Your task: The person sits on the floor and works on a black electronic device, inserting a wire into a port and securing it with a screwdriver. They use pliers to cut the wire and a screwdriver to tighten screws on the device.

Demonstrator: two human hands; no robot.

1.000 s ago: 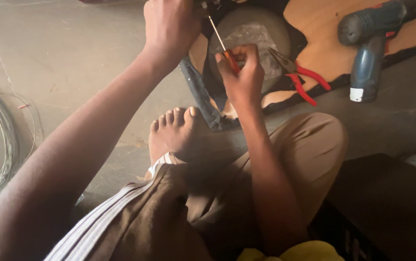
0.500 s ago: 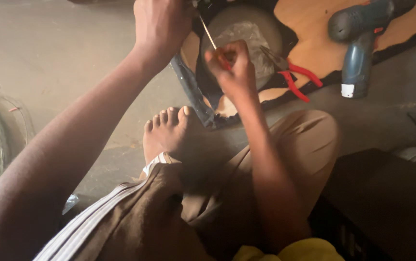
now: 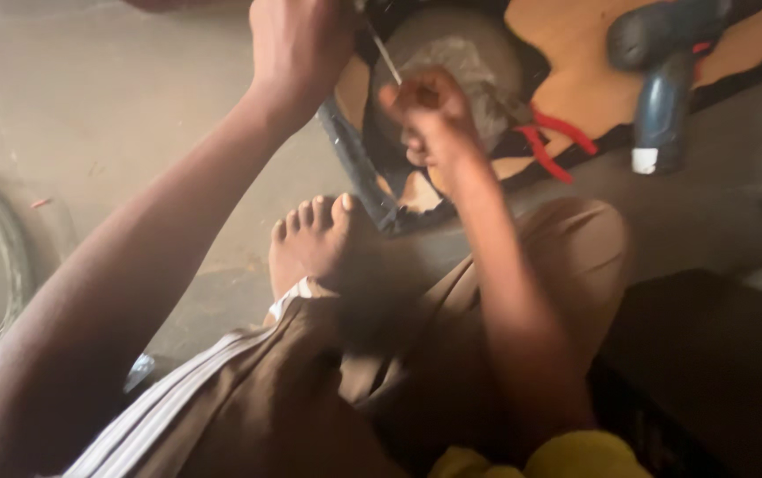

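Since half a second ago, both hands sit slightly higher and more to the right in view, the grip unchanged. A thin metal rod point(image 3: 385, 55) slants between them at the far centre, over a round grey part point(image 3: 474, 62). Fingers of the right hand point(image 3: 430, 115) are curled tight, pinching the rod's lower end. Above it, the left hand point(image 3: 297, 44) is clenched at the rod's top. Red-handled pliers point(image 3: 554, 137) lie just right; a cordless drill point(image 3: 664, 71) rests farther right on a wooden board point(image 3: 576, 53). Wire coils point(image 3: 0, 265) lie far left.
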